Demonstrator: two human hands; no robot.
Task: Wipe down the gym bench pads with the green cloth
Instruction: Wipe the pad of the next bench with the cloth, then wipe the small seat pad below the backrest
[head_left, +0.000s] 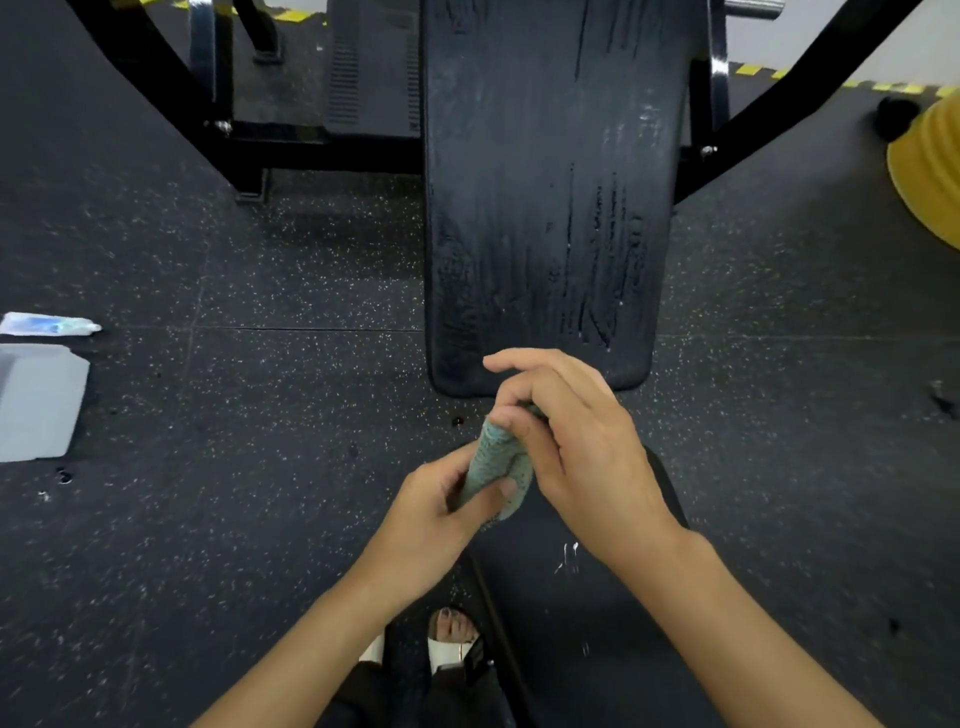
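The black bench pad runs away from me down the middle of the view, its surface streaked with wet smears. Just in front of its near end, both hands hold the bunched green cloth in the air. My left hand grips the cloth's lower part, thumb across it. My right hand pinches the cloth's upper end with curled fingers, its index finger lifted over the pad's near edge. Neither hand touches the pad.
Black frame legs spread out on both sides of the pad over speckled rubber flooring. A spray bottle and a grey box lie at the left edge. A yellow object sits at the right. My feet show below.
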